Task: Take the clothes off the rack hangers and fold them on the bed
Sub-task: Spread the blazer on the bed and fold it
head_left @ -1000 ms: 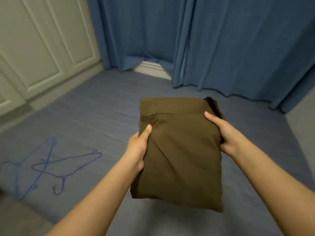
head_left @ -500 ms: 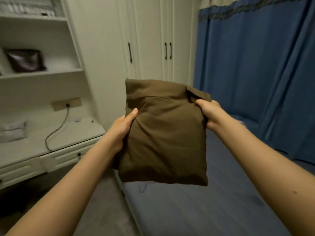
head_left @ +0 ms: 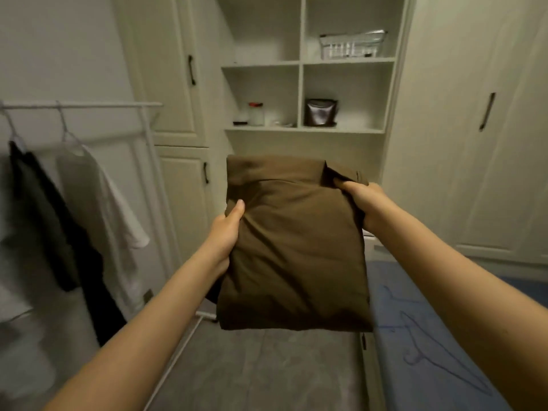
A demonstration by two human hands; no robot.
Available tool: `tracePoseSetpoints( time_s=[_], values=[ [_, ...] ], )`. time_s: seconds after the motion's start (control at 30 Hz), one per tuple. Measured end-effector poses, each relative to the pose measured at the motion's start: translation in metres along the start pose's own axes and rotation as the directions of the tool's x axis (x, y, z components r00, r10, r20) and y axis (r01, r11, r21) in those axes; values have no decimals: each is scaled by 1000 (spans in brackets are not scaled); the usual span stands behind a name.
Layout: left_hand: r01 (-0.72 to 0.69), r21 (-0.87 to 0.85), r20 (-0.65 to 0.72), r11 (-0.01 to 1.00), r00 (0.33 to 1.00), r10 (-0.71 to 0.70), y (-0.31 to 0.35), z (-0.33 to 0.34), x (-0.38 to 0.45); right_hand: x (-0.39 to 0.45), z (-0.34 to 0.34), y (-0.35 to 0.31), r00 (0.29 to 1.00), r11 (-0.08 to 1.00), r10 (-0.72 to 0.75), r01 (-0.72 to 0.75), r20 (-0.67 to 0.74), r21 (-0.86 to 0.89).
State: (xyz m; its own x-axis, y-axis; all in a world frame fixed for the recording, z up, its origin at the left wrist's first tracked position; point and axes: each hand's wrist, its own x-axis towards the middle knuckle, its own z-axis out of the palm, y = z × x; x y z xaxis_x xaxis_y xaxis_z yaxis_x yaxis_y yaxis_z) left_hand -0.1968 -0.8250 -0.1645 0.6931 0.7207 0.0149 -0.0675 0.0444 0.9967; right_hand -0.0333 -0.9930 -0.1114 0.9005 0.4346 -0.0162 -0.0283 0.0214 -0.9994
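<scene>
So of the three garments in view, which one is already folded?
The brown one, held up between the left hand and right hand. The dark one and the white one hang unfolded on the rack.

The fingers of both hands lie hidden behind the brown bundle, only the thumbs showing on its face. The rack and its dark garment are cut off at the left edge. The bed runs out at the right and bottom edges; items on the shelf are too blurred to identify.
</scene>
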Motion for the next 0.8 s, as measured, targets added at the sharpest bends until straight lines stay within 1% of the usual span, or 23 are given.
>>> tracePoseSetpoints(
  time_s=[0.1,0.2,0.3,0.4,0.53,0.57,0.63,0.67,0.7,0.73,0.8],
  values=[
    [32,-45,-134,998,990,-38,-4,-84,7,11,94,7,989,999,36,-31,142,-43],
    [55,-95,-287,994,955,-81,-12,-171,9,12,193,21,951,996,61,-38,303,-80],
    [43,-123,-388,991,918,-88,-18,-236,4,9,270,39,910,995,69,-35,408,-91],
    [13,-104,-531,994,845,-67,-22,-294,-8,-1,343,55,854,993,105,-63,510,-99],
    [29,-133,-635,991,765,-107,-26,-352,-26,-16,422,71,766,987,154,-91,624,-132],
    [27,-140,-664,990,739,-114,-27,-365,-30,-21,440,73,746,987,154,-85,648,-137],
    [9,-132,-735,991,670,-104,-28,-390,-39,-31,475,77,680,987,154,-78,716,-139],
    [-15,-126,-789,992,608,-91,-27,-406,-51,-40,504,80,617,986,161,-66,770,-154],
    [-16,-126,-798,992,595,-92,-26,-409,-56,-43,511,81,615,988,147,-61,774,-139],
    [-15,-125,-818,992,568,-94,-24,-415,-63,-49,525,82,594,990,135,-49,793,-132],
    [-26,-100,-883,995,463,-77,-21,-432,-80,-66,559,81,482,989,149,-55,864,-140]
  ],
)
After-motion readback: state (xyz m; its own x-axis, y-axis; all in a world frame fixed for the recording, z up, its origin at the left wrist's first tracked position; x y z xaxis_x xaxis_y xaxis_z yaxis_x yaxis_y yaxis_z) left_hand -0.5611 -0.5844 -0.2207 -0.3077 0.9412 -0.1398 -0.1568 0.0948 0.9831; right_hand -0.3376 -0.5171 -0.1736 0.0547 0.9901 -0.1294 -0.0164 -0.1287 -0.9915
